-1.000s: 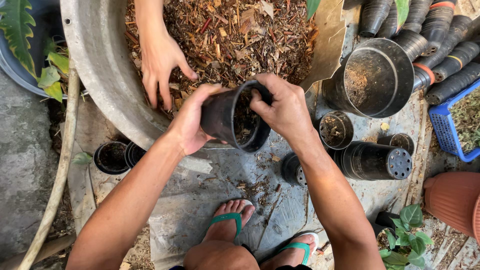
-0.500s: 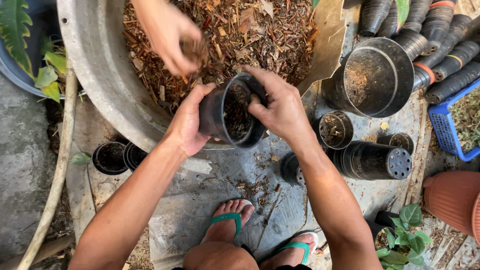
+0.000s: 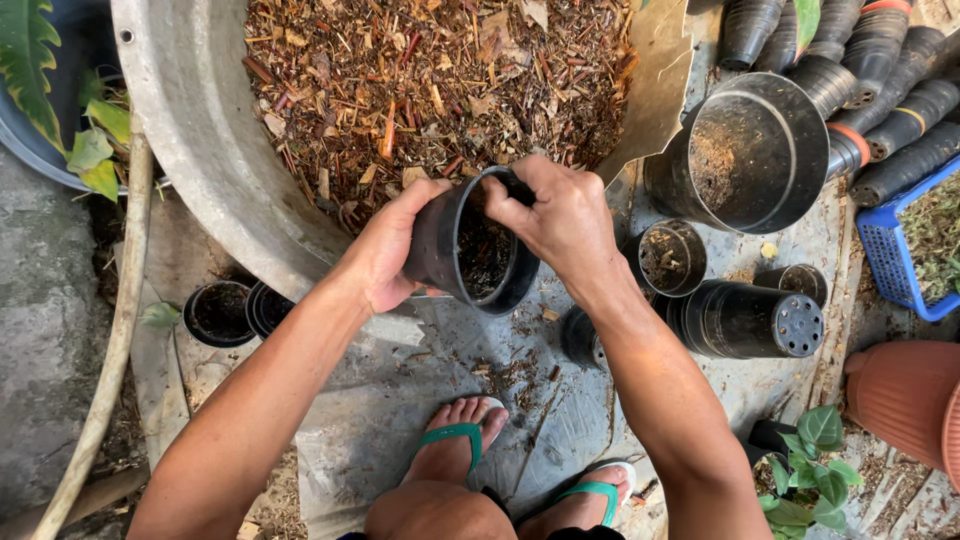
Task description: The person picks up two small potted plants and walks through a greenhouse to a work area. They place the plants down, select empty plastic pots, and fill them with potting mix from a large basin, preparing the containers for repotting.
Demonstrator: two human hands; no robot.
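The person's left hand [image 3: 385, 255] is wrapped around the outer wall of a small black plastic pot [image 3: 470, 250], gripping it and holding it tilted, mouth toward the camera, just over the near rim of the large grey basin [image 3: 190, 120]. The right hand [image 3: 560, 215] is closed over the pot's far rim, fingers curled inside the mouth and pressing on the contents.

Progress, as a judgement: the pot is partly filled. Brown bark-and-chip mix [image 3: 440, 80] shows in its lower part, while the upper inner wall is bare. The pot is not yet full and has not been set down. Other pots nearby hold some mix: one small pot [image 3: 670, 258] beside the right wrist, and two dark pots [image 3: 218, 312] on the ground under the basin edge. A stack of empty black pots [image 3: 750, 320] lies on its side to the right, with more stacks [image 3: 880, 80] at upper right, so much potting appears to remain. A large black bucket [image 3: 750, 150] stands beside the basin, nearly empty.

Against the earlier frames: a second person's hand was working in the basin's mix a second ago and lifting away half a second ago; it is now out of view. The pot sits at much the same spot, and the right hand has moved from the rim's side to cover its top.
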